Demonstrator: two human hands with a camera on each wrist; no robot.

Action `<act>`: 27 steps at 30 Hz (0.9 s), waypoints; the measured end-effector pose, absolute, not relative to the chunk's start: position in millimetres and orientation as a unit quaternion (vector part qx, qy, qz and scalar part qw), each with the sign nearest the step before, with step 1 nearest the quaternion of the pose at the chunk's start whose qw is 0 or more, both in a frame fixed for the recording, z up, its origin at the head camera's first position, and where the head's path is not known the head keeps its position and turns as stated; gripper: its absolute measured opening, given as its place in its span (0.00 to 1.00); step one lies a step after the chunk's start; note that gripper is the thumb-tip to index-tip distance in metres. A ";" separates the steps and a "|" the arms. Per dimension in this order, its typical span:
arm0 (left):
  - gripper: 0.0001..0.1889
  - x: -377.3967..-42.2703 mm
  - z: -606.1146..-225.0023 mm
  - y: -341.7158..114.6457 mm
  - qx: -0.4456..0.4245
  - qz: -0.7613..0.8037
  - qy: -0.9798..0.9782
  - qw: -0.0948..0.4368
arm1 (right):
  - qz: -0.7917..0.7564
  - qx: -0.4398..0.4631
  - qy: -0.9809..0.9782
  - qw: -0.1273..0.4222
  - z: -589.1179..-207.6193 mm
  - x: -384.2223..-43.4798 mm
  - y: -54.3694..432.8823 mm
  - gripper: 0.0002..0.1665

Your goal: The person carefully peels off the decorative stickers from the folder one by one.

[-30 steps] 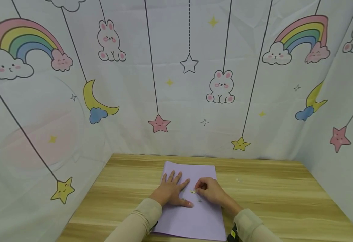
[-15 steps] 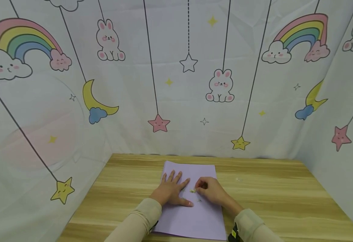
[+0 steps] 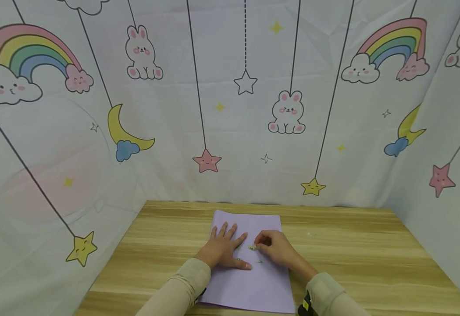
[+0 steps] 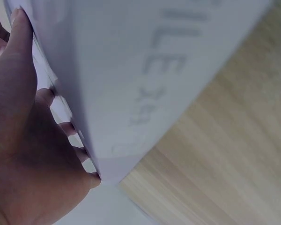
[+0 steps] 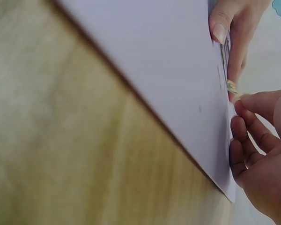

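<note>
Pressing the purple sheet (image 3: 249, 287) at lower centre, the left hand (image 3: 225, 250), fingers apart, steadies it; the right hand (image 3: 276, 250) pinches a yellow-green piece (image 5: 231, 86), best held lightly.

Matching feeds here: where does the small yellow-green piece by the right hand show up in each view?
Head: small yellow-green piece low, just right of centre, at the right hand's pinching grip, above the purple folder.
Left wrist: not visible.
Right wrist: toward the right side, above mid-height, by the same grip.
Shared landmark: the left hand, at the left edge in left wrist, top right in right wrist.
</note>
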State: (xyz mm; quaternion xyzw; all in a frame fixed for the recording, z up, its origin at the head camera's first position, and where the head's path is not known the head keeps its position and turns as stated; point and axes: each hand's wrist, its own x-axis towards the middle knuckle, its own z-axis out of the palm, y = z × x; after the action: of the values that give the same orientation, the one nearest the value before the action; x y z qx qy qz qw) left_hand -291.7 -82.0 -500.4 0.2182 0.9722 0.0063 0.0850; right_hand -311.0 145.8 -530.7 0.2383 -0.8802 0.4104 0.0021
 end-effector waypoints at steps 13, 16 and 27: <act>0.57 -294.3 -502.2 -82.9 0.217 0.018 0.971 0.100 | 0.425 0.212 -0.880 0.023 -528.1 -311.6 160.0 0.08; 0.56 -292.3 -497.6 -82.0 0.215 0.008 0.971 0.101 | 0.428 0.206 -0.880 0.027 -528.9 -312.5 164.5 0.07; 0.57 -293.5 -502.5 -81.5 0.216 0.008 0.972 0.092 | 0.427 0.180 -0.886 0.036 -525.6 -311.8 183.6 0.07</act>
State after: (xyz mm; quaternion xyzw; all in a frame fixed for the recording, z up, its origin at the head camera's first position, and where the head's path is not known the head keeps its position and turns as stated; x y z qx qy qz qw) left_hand -293.5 -81.5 -502.5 0.2164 0.9720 0.0078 0.0918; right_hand -311.8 183.6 -525.6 0.1797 -0.8857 0.4266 0.0355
